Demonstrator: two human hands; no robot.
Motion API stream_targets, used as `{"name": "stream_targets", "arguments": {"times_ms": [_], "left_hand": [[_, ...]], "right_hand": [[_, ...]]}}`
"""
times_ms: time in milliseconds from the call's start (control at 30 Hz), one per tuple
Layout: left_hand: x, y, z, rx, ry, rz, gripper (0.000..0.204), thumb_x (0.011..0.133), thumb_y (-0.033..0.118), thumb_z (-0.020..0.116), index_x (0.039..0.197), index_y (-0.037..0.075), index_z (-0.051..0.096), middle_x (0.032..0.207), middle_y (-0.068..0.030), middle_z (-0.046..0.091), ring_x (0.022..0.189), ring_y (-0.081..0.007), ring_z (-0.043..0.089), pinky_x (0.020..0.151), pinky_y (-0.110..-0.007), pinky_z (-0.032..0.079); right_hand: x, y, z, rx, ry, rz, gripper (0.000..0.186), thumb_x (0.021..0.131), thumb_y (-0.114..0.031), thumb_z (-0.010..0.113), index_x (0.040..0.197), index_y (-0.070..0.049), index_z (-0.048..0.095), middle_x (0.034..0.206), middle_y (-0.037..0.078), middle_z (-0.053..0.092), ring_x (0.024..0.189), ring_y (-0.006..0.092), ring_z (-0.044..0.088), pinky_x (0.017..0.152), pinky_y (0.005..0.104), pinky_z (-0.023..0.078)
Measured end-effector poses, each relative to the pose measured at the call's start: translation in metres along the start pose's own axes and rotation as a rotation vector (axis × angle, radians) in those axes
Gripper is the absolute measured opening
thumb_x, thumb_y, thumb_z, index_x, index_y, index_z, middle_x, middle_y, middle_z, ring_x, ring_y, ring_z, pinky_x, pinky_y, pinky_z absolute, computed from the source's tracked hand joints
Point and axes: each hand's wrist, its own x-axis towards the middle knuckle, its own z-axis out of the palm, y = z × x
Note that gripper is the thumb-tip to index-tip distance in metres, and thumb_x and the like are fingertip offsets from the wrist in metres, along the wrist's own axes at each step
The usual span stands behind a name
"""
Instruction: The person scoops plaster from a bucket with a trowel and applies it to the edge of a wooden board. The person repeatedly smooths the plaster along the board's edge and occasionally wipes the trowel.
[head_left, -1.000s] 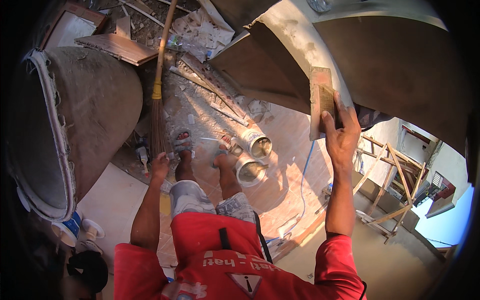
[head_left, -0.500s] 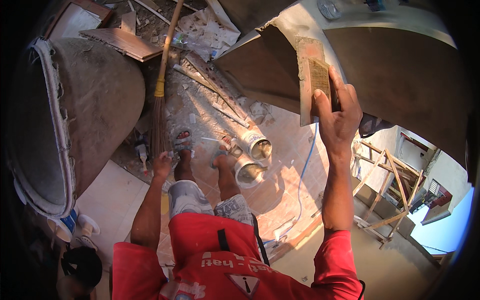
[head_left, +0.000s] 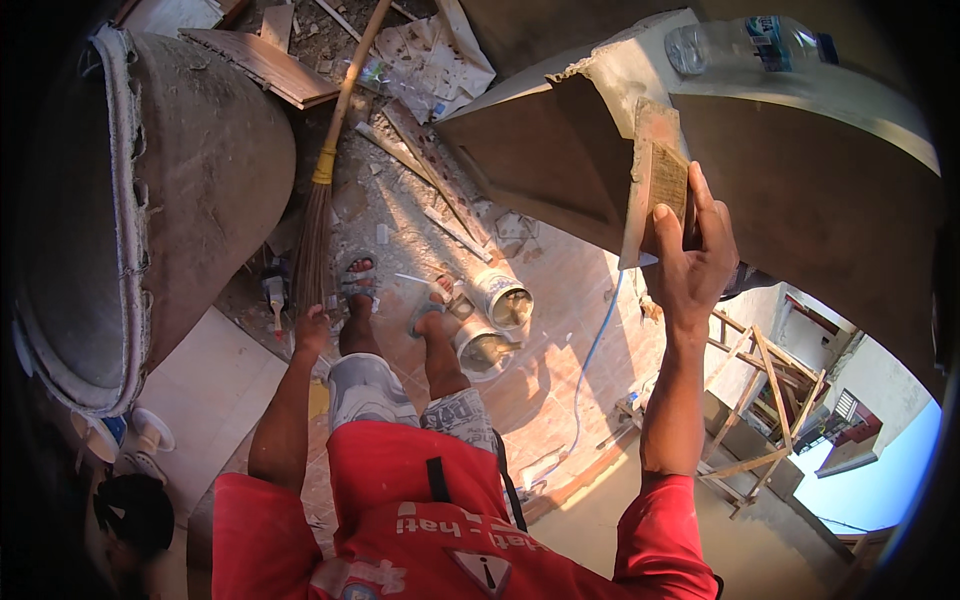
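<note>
My right hand (head_left: 697, 255) grips a wooden plastering float (head_left: 668, 180) by its block handle, thumb on the near side. The float's long flat board stands almost upright against or just in front of the rough end of a curved plastered wall (head_left: 625, 80); whether it touches cannot be told. My left hand (head_left: 312, 328) hangs low on the left with its fingers curled. It overlaps the bristle tips of a broom (head_left: 318, 235) with a yellow binding and a long wooden handle. Whether these fingers hold anything is hidden.
A clear plastic bottle (head_left: 745, 45) lies on the wall's top. Two buckets (head_left: 508, 302) with mortar-like contents stand beside my feet, near boards (head_left: 435, 165) and rubble. A large curved shell (head_left: 205, 190) is at left; wooden scaffolding (head_left: 765, 400) at right. A person's dark-haired head (head_left: 135, 515) shows lower left.
My view has shifted, bringing more of the bottle into sight. The float in my right hand now leans differently, its lower end slanting left. My left hand stays low beside the bristles.
</note>
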Motion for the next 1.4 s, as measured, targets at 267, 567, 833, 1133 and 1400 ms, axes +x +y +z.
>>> {"name": "stream_targets", "arguments": {"times_ms": [267, 567, 833, 1133, 1400], "left_hand": [[-0.011, 0.031, 0.007, -0.239, -0.039, -0.02, 0.038, 0.088, 0.019, 0.062, 0.124, 0.009, 0.059, 0.092, -0.0038, 0.061, 0.067, -0.0125, 0.057, 0.056, -0.028, 0.05], [0.019, -0.023, 0.009, -0.085, -0.034, 0.086, 0.035, 0.088, 0.016, 0.062, 0.123, 0.01, 0.059, 0.09, -0.0029, 0.06, 0.071, -0.0144, 0.058, 0.056, -0.03, 0.049], [0.007, 0.026, 0.002, -0.157, -0.004, 0.021, 0.039, 0.088, 0.016, 0.06, 0.127, 0.01, 0.057, 0.086, -0.0017, 0.062, 0.061, -0.0131, 0.056, 0.054, -0.029, 0.049], [0.007, 0.046, -0.011, -0.084, -0.067, 0.011, 0.048, 0.087, 0.02, 0.057, 0.132, 0.005, 0.053, 0.083, -0.0032, 0.062, 0.054, -0.0122, 0.054, 0.05, -0.027, 0.045], [0.011, 0.05, -0.023, -0.036, -0.005, 0.053, 0.049, 0.087, 0.02, 0.056, 0.133, 0.004, 0.052, 0.084, -0.0061, 0.063, 0.054, -0.0138, 0.055, 0.049, -0.029, 0.046]], "right_hand": [[0.017, 0.002, 0.023, 0.005, -0.078, -0.026, 0.047, 0.081, -0.009, 0.065, 0.128, -0.008, 0.062, 0.082, 0.011, 0.058, 0.07, 0.0209, 0.055, 0.069, 0.0344, 0.047], [0.022, -0.009, 0.003, -0.021, -0.018, -0.013, 0.046, 0.081, -0.01, 0.066, 0.126, -0.005, 0.062, 0.08, 0.011, 0.059, 0.07, 0.0202, 0.056, 0.069, 0.035, 0.046], [0.005, 0.015, 0.017, -0.077, -0.06, 0.035, 0.047, 0.081, -0.008, 0.066, 0.127, -0.004, 0.061, 0.084, 0.013, 0.06, 0.074, 0.0217, 0.058, 0.071, 0.0346, 0.047], [0.0, 0.006, -0.008, -0.034, 0.021, 0.111, 0.048, 0.081, -0.01, 0.066, 0.129, -0.003, 0.06, 0.088, 0.007, 0.062, 0.077, 0.0172, 0.058, 0.073, 0.0322, 0.047], [-0.003, 0.021, 0.008, -0.159, -0.048, 0.018, 0.046, 0.083, -0.013, 0.063, 0.127, -0.002, 0.06, 0.086, 0.017, 0.061, 0.078, 0.0279, 0.06, 0.073, 0.0372, 0.048]]}}
